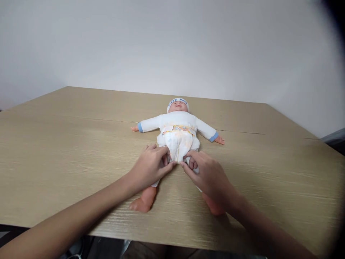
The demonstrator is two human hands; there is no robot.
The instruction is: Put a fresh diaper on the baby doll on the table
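A baby doll (178, 119) in white clothes with blue cuffs and a lettered white cap lies on its back, arms spread and feet toward me. Around its hips is a white diaper (178, 142) with a colourful printed waistband. My left hand (155, 162) pinches the diaper's lower edge between the doll's legs, on the left. On the right, my right hand (203, 169) pinches the same edge, its thumb close to my left thumb. Both hands cover much of the doll's upper legs.
The doll lies on a wide wood-grain table (67, 154). A pale wall (161, 46) rises behind the table's far edge. Below the near edge, dark items and part of my lap show. A dark shape lies past the right edge.
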